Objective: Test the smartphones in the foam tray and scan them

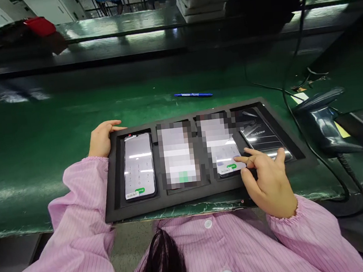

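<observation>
Right of centre the right hand (268, 181) — fingers spread — overlaps a phone (224, 149); left of centre the left hand (101, 138), fingers extended, grip unclear, meets the tray (112, 195).

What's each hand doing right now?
Left hand: on black tray at left end, grip unclear.
Right hand: open, empty, at third phone from left.

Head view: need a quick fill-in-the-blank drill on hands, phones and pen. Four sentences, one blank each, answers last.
1. The pen beyond the black phone tray is coloured ____.
2. The dark smartphone in the rightmost compartment bears the word ____.
3. The right hand extends its index finger over the ____ smartphone from the left.
4. The left hand is at the tray's ____ end.

Missing words: blue; Blackview; third; left.
</observation>
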Demonstrator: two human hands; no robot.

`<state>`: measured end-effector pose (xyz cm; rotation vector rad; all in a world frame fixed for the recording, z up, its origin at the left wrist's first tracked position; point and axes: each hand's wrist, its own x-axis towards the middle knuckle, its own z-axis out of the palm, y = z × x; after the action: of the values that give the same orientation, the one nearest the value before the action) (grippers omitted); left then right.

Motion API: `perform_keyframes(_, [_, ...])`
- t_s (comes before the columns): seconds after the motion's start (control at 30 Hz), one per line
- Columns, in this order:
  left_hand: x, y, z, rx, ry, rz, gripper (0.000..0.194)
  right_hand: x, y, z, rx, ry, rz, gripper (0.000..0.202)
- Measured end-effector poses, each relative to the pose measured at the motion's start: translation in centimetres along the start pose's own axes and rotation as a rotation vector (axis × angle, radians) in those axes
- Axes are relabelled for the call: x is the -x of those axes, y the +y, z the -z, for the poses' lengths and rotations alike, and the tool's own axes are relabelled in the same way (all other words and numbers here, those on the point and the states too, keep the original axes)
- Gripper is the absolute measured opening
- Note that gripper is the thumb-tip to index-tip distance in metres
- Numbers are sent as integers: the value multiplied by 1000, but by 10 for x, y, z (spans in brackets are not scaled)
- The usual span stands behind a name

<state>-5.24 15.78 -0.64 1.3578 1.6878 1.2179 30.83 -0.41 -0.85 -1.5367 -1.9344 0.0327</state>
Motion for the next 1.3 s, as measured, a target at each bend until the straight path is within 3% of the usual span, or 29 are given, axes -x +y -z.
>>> perform_keyframes(0.17, [-1, -5, -2, 86, -6, 3, 26, -6, -15, 1, -53, -27, 132, 6])
perform_keyframes(0.37, [-1, -7, -4, 116, -23, 24, 25, -22, -62, -19, -108, -278, 303, 23])
perform_keyframes(0.47, [-1, -6, -4, 116, -31, 20, 26, -24, -76, -25, -158, -259, 339, 23])
perform_keyframes(0.6, [0, -3, -3, 93, -29, 12, 26, -16, -64, -20, -260, -112, 293, 17])
perform_keyframes(0.77, [3, 3, -4, 55, -3, 5, 27, -4, -23, -6, -82, 54, 142, 19])
perform_keyframes(0.9, [4, 6, -4, 44, 4, 22, 27, -4, -8, -3, 38, -3, 136, 23])
perform_keyframes(1.1, [2, 3, -3, 53, 15, 22, 27, -7, -12, -5, 120, -157, 142, 24])
perform_keyframes(1.23, [1, 2, -3, 69, 6, 53, 26, -12, -25, -7, 14, -92, 155, 27])
perform_keyframes(1.3, [1, 1, -2, 63, -6, 71, 27, -18, -41, -13, -26, -140, 187, 29])
